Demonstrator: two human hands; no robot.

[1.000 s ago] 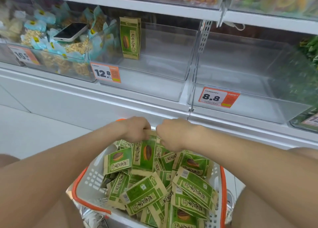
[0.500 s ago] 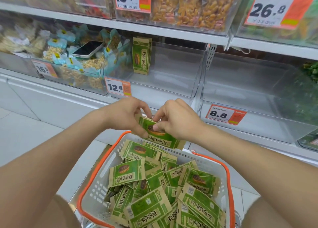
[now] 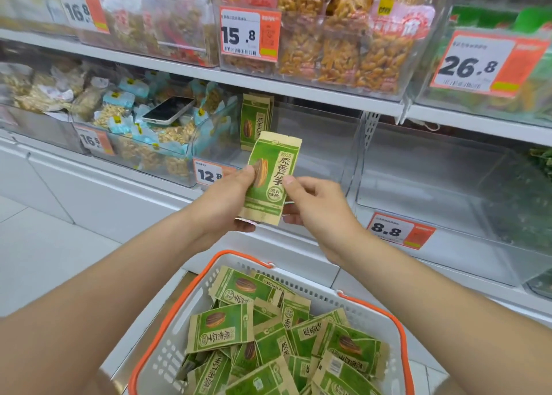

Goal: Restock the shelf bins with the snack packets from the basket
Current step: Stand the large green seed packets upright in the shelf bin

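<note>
Right in the middle of the head view, a green-and-tan snack packet (image 3: 270, 179) is held up by both hands, its printed front facing the camera and its top leaning a little to the right. The left hand (image 3: 222, 203) pinches the packet's left edge, thumb pressed over the seed picture and fingers curled underneath behind it. The right hand (image 3: 316, 206) pinches the right edge in the same way, thumb tip on the front and the other fingers tucked behind. The packet hangs above the far rim of the basket (image 3: 179, 329), a white perforated one with an orange rim, and in front of the clear shelf bin (image 3: 322, 144) that carries the 12.8 price tag (image 3: 207, 173). Inside that bin, against its left wall, a few matching packets (image 3: 257, 120) stand upright. Down in the basket lies a loose heap of the same green packets (image 3: 221, 326), turned every which way, some face up and some overlapping. Just left of the 12.8 bin sits a bin of blue-wrapped snacks (image 3: 143, 153), and a phone (image 3: 168, 110) lies screen up on top of them. To the right is another clear bin (image 3: 448, 185) marked with an 8.8 tag (image 3: 400, 230). On the shelf above, bags of orange snacks (image 3: 343, 45) fill a bin behind a 15.8 tag (image 3: 249, 35), with a 26.8 tag (image 3: 484, 63) further right.
</note>
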